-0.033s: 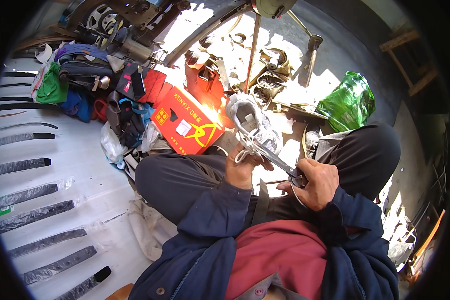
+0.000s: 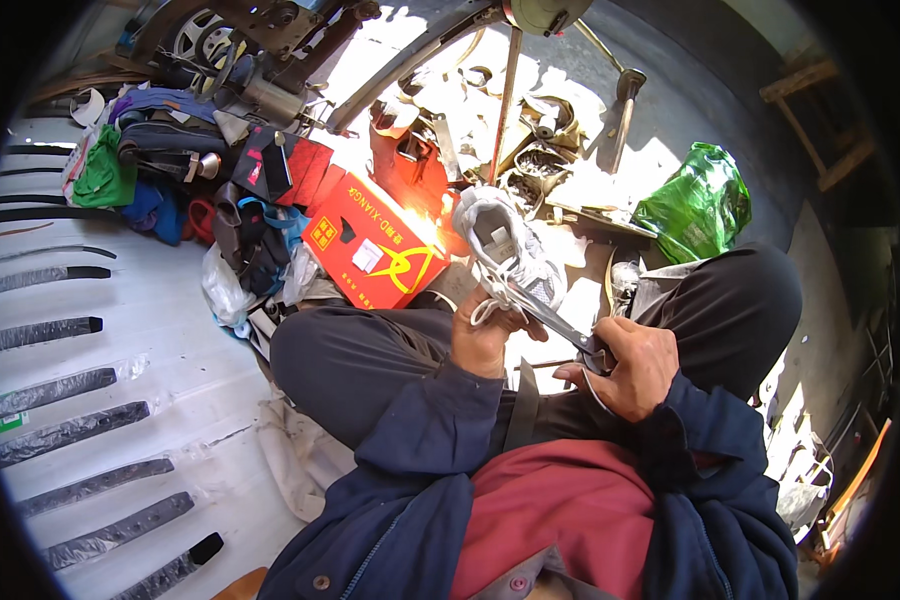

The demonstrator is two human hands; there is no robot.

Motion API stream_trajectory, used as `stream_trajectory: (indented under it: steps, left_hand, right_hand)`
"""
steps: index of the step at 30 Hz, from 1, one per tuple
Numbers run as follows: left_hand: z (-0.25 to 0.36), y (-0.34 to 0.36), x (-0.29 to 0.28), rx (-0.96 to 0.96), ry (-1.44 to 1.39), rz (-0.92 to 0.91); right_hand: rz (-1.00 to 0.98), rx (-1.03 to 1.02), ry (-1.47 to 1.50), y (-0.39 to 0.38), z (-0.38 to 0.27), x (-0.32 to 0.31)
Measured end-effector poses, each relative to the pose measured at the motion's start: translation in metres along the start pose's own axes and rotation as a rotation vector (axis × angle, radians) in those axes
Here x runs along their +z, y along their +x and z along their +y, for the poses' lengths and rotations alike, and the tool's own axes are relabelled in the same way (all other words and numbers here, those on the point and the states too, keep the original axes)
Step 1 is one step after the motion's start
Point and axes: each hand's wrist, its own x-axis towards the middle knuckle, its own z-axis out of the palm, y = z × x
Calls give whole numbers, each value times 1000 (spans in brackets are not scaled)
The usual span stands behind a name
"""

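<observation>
A light grey and white sneaker (image 2: 492, 240) is held up in front of me, its opening facing me and its white laces (image 2: 492, 302) loose near the lower end. My left hand (image 2: 485, 340) is closed round that lower end; part of its grip is hidden behind the shoe. In my right hand (image 2: 635, 365) is a pair of dark metal scissors (image 2: 560, 328), the fingers wrapped about the handles. The blades point up and left, their tips reaching the sneaker by the laces. Whether they touch a lace I cannot tell.
A red shoe box (image 2: 375, 245) lies beyond my left knee, beside piled bags and cloth. A green plastic bag (image 2: 700, 200) stands beyond my right knee. Machine legs (image 2: 505, 110) rise among scraps ahead. Wrapped dark strips (image 2: 75, 430) line the pale surface at left.
</observation>
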Motion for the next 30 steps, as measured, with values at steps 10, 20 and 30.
stream_trajectory:
  steps: [10, 20, 30]
  left_hand:
    - [4, 1, 2, -34, 33, -64]
    - [6, 0, 1, -70, 89, -130]
    - [7, 1, 2, -90, 80, -142]
  right_hand:
    - [-90, 17, 34, 2, 1, -6]
    - [-145, 58, 48, 1, 2, -8]
    - [10, -23, 40, 1, 4, 1]
